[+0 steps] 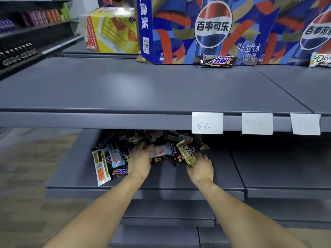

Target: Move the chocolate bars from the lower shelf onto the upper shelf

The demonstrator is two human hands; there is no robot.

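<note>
Right hand (201, 166) around Dove bar (187, 153)

Back of the chocolate bar pile (143, 138) lost in shadow under the upper shelf (125, 119); count of bars impossible to tell. Fingertips of the left hand (140, 160) buried among the wrappers, grip unclear. Fingers of the right hand (201, 167) partly covered by the pale bar (187, 153) they hold. White chocolate bar (320, 59) on the upper shelf cut off at the right edge. Right-hand drinks carton (308, 33) cropped likewise. Writing on the third price tag (306, 124) too faint to read. Packets on the far left shelves (35, 17) blurred, labels illegible.
</note>
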